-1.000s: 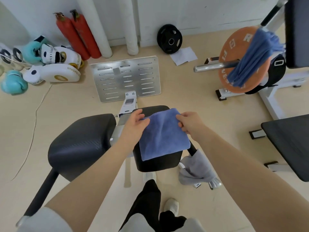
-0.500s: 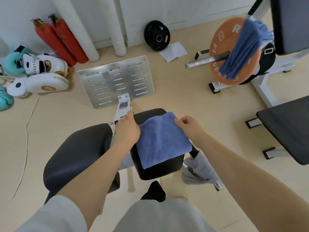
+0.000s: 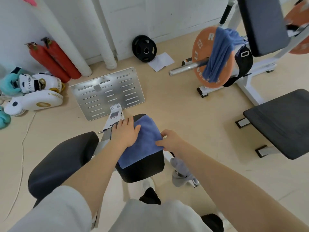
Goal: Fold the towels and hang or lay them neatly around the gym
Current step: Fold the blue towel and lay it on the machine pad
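A folded blue towel (image 3: 145, 141) lies on the small black seat pad (image 3: 143, 169) of a gym machine. My left hand (image 3: 124, 133) rests flat on the towel's left part, fingers spread. My right hand (image 3: 170, 139) pinches the towel's right edge between thumb and fingers. A second blue towel (image 3: 219, 52) hangs bunched over the bar in front of an orange weight plate (image 3: 199, 52) at the upper right. A grey towel (image 3: 181, 171) hangs from the machine below my right forearm.
A larger black pad (image 3: 61, 161) sits to the left, a metal footplate (image 3: 107, 92) beyond the seat. Red extinguishers (image 3: 53, 59), boxing pads (image 3: 35, 99), a black plate (image 3: 144, 48) and paper (image 3: 161, 61) line the wall. A black bench (image 3: 282, 121) stands on the right.
My left hand moved from the towel's far left corner onto its top and now lies flat. My right hand slid back along the right edge. The view shifted closer and tilted.
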Demonstrator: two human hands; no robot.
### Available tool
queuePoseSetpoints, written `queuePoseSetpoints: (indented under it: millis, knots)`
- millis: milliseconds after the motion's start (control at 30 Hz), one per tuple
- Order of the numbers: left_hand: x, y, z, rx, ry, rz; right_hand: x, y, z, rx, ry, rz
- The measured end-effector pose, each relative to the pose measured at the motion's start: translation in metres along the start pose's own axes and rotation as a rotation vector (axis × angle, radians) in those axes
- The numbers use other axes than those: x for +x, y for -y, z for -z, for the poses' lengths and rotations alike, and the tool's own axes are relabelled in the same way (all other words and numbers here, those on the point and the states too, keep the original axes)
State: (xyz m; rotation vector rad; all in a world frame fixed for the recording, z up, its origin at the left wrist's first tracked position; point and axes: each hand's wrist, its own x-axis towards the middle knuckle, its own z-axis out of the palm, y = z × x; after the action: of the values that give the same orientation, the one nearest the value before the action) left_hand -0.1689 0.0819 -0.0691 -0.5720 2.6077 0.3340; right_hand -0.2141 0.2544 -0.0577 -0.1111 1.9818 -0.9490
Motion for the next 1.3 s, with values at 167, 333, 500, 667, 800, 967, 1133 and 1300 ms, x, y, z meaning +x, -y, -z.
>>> queuePoseSetpoints:
  millis: [167,333,500,667,800,967,1133,1300]
  knots:
    - [-0.036,-0.076,0.013,-0.189,-0.148,-0.457,-0.037,-0.012,0.048,0.198,0.018,0.233]
    - [-0.076,-0.189,0.015,-0.501,-0.201,-0.447,-0.077,-0.063,0.139,0.276,-0.003,0.357]
    - [-0.089,-0.290,0.008,-0.503,-0.271,-0.524,-0.123,-0.106,0.232,0.250,-0.043,0.459]
    - [-0.079,-0.354,0.030,-0.519,-0.385,-0.556,-0.129,-0.107,0.305,0.140,-0.122,0.528]
    - [-0.065,-0.367,0.045,-0.645,-0.414,-0.499,-0.112,-0.084,0.332,0.075,-0.098,0.617]
    - [-0.026,-0.352,0.066,-0.760,-0.386,-0.333,-0.069,-0.044,0.348,-0.085,-0.115,0.697]
    - [0.047,-0.336,0.100,-0.779,-0.479,-0.217,0.005,0.019,0.361,-0.207,-0.063,0.768]
    - [0.129,-0.303,0.170,-0.846,-0.556,-0.051,0.082,0.125,0.380,-0.311,0.065,0.764]
